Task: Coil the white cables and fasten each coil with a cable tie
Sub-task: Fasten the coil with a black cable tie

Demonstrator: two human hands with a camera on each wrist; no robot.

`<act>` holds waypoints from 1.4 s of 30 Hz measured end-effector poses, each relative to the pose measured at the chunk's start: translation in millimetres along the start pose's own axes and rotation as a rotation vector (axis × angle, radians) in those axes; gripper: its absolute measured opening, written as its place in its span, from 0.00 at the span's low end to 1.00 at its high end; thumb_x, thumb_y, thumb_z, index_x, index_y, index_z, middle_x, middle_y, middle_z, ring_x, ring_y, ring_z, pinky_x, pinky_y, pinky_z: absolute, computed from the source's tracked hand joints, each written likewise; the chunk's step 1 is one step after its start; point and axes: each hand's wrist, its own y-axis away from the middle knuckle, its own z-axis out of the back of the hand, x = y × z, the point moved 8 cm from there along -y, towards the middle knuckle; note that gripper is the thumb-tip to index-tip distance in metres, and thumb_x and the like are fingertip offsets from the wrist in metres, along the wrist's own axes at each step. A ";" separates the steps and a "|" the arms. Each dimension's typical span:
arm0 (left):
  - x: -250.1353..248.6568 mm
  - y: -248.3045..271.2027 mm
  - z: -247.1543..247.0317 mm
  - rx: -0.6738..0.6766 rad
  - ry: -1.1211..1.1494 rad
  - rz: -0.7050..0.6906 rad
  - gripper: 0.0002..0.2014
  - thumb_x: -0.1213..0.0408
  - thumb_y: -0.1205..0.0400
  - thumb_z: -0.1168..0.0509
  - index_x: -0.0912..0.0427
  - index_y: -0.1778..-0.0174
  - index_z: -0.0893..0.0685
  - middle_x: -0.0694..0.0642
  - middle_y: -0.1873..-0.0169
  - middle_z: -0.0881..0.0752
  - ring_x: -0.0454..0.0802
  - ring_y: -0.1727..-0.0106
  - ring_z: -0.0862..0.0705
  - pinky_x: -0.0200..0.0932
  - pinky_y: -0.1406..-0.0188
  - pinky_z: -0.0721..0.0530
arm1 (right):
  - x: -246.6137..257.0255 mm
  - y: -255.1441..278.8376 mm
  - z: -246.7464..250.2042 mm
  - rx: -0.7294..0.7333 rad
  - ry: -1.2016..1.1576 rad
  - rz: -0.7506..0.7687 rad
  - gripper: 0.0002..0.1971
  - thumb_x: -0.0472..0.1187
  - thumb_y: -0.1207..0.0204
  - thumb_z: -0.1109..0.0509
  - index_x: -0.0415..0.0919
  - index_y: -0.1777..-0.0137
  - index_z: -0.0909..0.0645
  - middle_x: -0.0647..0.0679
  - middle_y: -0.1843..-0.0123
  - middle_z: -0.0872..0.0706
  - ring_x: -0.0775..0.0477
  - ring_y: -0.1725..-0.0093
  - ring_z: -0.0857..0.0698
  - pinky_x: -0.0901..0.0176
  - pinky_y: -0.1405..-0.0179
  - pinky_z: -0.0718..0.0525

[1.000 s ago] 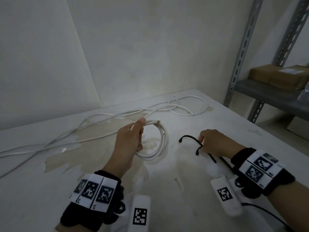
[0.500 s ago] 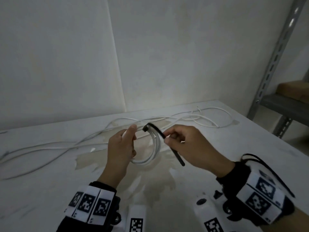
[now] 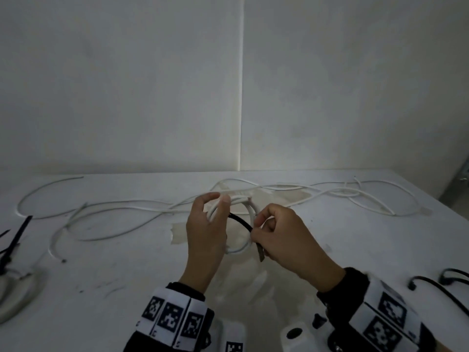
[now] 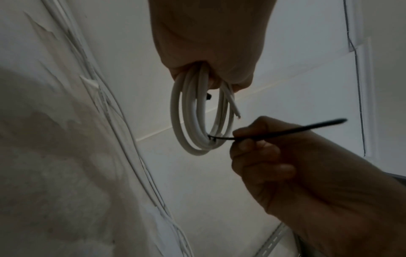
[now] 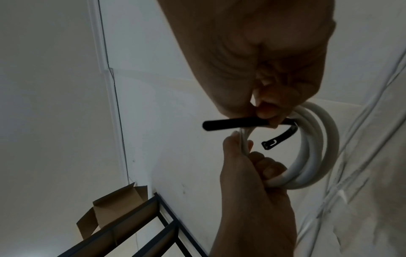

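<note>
A small coil of white cable (image 3: 238, 249) hangs above the table in my left hand (image 3: 218, 202), which grips its top between thumb and fingers. My right hand (image 3: 256, 228) pinches a black cable tie (image 3: 240, 221) that passes through the coil's opening. In the left wrist view the tie (image 4: 285, 132) meets the coil (image 4: 190, 121) at its lower strands. The right wrist view shows the tie (image 5: 230, 124) bent round the coil (image 5: 318, 147), its head end (image 5: 269, 144) hanging free inside the loop.
Loose white cables (image 3: 330, 194) trail across the back of the white table (image 3: 114, 280). Black ties (image 3: 16, 238) lie at the left edge beside a white bundle (image 3: 15, 293). More black ties (image 3: 441, 288) lie at the right. A cardboard box (image 5: 114, 207) sits on a metal shelf.
My right hand lifted a black tie off the table and brought it to the coil, and the tie now runs through the loop. The left hand kept holding the coil.
</note>
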 end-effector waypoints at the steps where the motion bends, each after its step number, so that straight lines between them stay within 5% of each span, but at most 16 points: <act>1: 1.3 -0.2 1.1 -0.009 -0.015 -0.011 0.02 0.57 0.20 0.35 0.46 0.55 0.22 0.53 0.74 0.23 0.41 0.81 0.28 0.39 0.79 0.27 | -0.6 -1.4 -1.1 -0.025 -0.023 -0.007 0.07 0.32 0.32 0.31 0.42 0.64 0.27 0.49 0.76 0.23 0.58 0.84 0.28 0.66 0.81 0.30; 6: 9.1 0.1 -0.8 0.008 0.008 0.033 0.07 0.58 0.20 0.36 0.49 0.47 0.21 0.50 0.80 0.25 0.42 0.81 0.30 0.39 0.80 0.27 | -0.6 -8.0 -5.6 -0.078 -0.121 0.024 0.11 0.30 0.30 0.31 0.42 0.65 0.29 0.46 0.76 0.24 0.57 0.85 0.27 0.67 0.82 0.28; 10: 13.4 -6.0 2.5 0.059 0.087 0.110 0.07 0.63 0.17 0.39 0.50 0.49 0.16 0.46 0.87 0.32 0.40 0.84 0.35 0.35 0.85 0.33 | -2.9 -10.0 -14.9 0.003 -0.231 0.060 0.11 0.31 0.28 0.28 0.42 0.65 0.27 0.46 0.71 0.20 0.56 0.75 0.20 0.68 0.75 0.21; 15: 11.2 -12.6 13.1 0.090 0.083 0.091 0.09 0.63 0.17 0.40 0.54 0.49 0.13 0.44 0.86 0.36 0.41 0.82 0.39 0.35 0.83 0.37 | -1.6 -14.5 -28.5 0.064 -0.263 0.126 0.10 0.31 0.28 0.28 0.41 0.65 0.24 0.50 0.72 0.20 0.60 0.75 0.20 0.70 0.74 0.21; 23: 17.8 -37.0 29.3 0.048 0.153 0.151 0.10 0.62 0.16 0.42 0.58 0.45 0.16 0.42 0.85 0.37 0.40 0.83 0.40 0.32 0.85 0.37 | 27.3 -22.2 -48.7 0.329 -0.123 0.354 0.14 0.25 0.25 0.36 0.43 0.50 0.15 0.52 0.59 0.16 0.63 0.63 0.16 0.74 0.59 0.21; 27: 18.5 -41.2 28.2 0.096 0.148 0.118 0.13 0.57 0.16 0.42 0.58 0.43 0.16 0.42 0.85 0.38 0.39 0.82 0.40 0.32 0.84 0.36 | 29.5 -31.2 -46.8 0.246 -0.176 0.451 0.08 0.38 0.30 0.28 0.50 0.52 0.14 0.56 0.60 0.16 0.57 0.60 0.16 0.57 0.56 0.14; 31: 21.4 -43.9 25.6 0.121 0.132 0.120 0.18 0.51 0.19 0.43 0.58 0.45 0.16 0.43 0.84 0.38 0.39 0.82 0.40 0.31 0.84 0.36 | 23.8 -40.0 -46.0 0.193 -0.211 0.479 0.08 0.52 0.32 0.32 0.56 0.56 0.14 0.53 0.59 0.19 0.46 0.61 0.17 0.49 0.59 0.14; 38: 27.4 -39.4 17.4 0.137 0.059 0.126 0.16 0.48 0.21 0.41 0.55 0.53 0.14 0.42 0.87 0.37 0.38 0.84 0.39 0.31 0.85 0.36 | 9.4 -48.4 -41.6 0.147 -0.298 0.401 0.05 0.37 0.27 0.28 0.45 0.63 0.17 0.54 0.69 0.16 0.56 0.71 0.15 0.66 0.69 0.18; 42: 25.0 -36.8 15.0 0.128 0.034 0.133 0.15 0.46 0.25 0.38 0.53 0.56 0.14 0.44 0.89 0.35 0.39 0.85 0.38 0.32 0.84 0.36 | 5.2 -50.4 -36.2 0.109 -0.325 0.320 0.05 0.37 0.27 0.30 0.42 0.64 0.16 0.54 0.72 0.15 0.55 0.75 0.15 0.66 0.71 0.18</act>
